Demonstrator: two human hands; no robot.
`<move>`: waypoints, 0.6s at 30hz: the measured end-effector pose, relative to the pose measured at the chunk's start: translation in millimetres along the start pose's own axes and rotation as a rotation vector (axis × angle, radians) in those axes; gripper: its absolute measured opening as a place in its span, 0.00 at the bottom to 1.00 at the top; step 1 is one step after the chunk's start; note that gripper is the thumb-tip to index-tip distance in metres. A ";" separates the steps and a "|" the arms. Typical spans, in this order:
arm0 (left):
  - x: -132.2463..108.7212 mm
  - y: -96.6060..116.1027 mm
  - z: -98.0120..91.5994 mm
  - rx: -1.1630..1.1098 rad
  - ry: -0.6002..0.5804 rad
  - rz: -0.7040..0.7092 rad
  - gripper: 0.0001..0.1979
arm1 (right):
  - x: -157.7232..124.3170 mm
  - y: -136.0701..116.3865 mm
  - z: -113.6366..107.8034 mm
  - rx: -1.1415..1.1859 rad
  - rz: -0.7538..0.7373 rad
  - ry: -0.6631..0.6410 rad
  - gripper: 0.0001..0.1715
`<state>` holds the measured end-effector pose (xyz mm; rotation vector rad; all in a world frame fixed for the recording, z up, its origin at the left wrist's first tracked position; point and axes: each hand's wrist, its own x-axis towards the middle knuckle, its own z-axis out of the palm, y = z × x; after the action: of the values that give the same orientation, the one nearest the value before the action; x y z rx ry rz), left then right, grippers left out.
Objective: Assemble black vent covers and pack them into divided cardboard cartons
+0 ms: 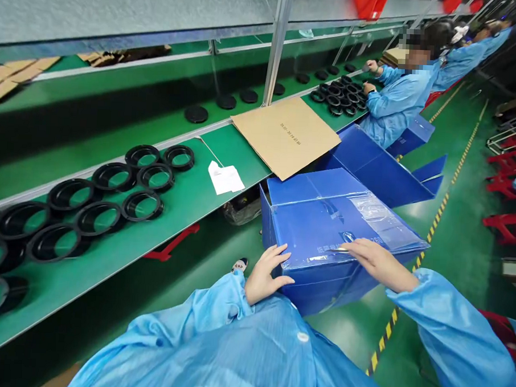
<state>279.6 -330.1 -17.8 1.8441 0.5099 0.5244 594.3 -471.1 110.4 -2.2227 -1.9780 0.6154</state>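
A blue box (321,219) with its top flaps folded down stands in front of me; clear tape and printing show on its top. My left hand (268,275) rests at the box's near left corner, thumb and fingers apart. Across the top near the right side lies my right hand (377,261), its fingers stretched out and its thumb hidden. A thin pale strip shows by the right fingertips; whether it is held I cannot tell. Behind the box, a flat brown cardboard sheet (288,135) lies on the green bench and overhangs its edge.
Several black rings (98,218) stand on the green bench (185,199) at left, near a white paper (225,178). Black discs (196,114) line the farther strip. Another blue box (383,165) stands open beyond mine. A co-worker (399,97) handles black rings farther along.
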 end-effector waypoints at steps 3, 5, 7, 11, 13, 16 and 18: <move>3.3 -0.9 7.9 0.003 0.028 0.014 0.27 | 22.7 -49.2 -7.7 -0.211 -0.204 -0.123 0.27; 3.7 0.5 8.3 0.011 0.019 0.021 0.26 | 37.7 -72.8 -8.0 -0.309 -0.290 -0.167 0.28; 2.9 1.7 6.8 0.016 0.013 0.019 0.26 | 49.6 -83.9 -6.7 -0.371 -0.330 -0.201 0.26; 0.5 2.8 5.2 0.031 0.008 0.012 0.27 | 64.3 -83.2 -6.4 -0.429 -0.378 -0.265 0.24; -0.5 3.1 5.6 0.038 0.002 0.021 0.27 | 70.8 -83.0 -8.0 -0.435 -0.421 -0.303 0.22; -2.1 3.2 7.0 0.043 0.002 0.046 0.27 | 81.9 -91.2 -10.5 -0.464 -0.469 -0.368 0.19; -3.0 3.4 7.9 0.043 0.004 0.059 0.26 | 88.6 -99.7 -11.9 -0.496 -0.491 -0.423 0.16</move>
<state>282.1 -338.9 -17.3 1.9040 0.4737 0.5613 512.4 -367.9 134.7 -1.7795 -3.0378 0.6104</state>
